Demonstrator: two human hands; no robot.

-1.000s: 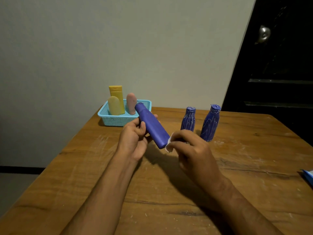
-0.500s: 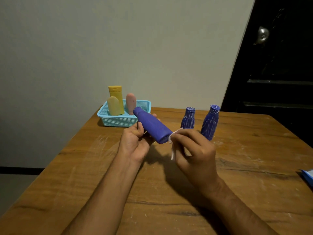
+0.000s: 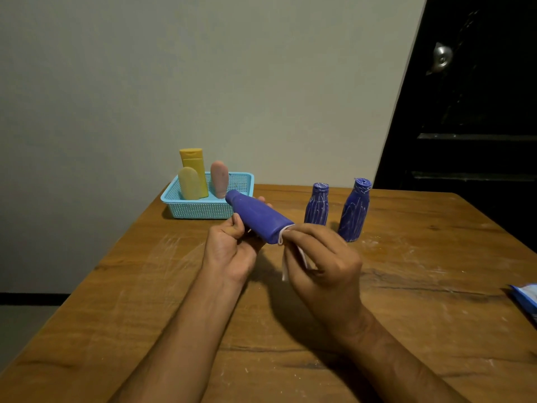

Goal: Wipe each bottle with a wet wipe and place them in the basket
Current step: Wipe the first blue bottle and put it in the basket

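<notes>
Looks like a room in somebody's home. There's a scuffed wooden table (image 3: 122, 286) pushed up against a plain painted wall (image 3: 203, 82), and a dark door (image 3: 470, 117) with a round metal knob (image 3: 442, 56) off to the right. Nothing shop or lab-like about it.

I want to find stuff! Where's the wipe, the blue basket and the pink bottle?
wipe (image 3: 286, 267): head view, on its hanging white strip.
blue basket (image 3: 200, 210): head view, on its front wall.
pink bottle (image 3: 219, 178): head view, on its upper body.
</notes>
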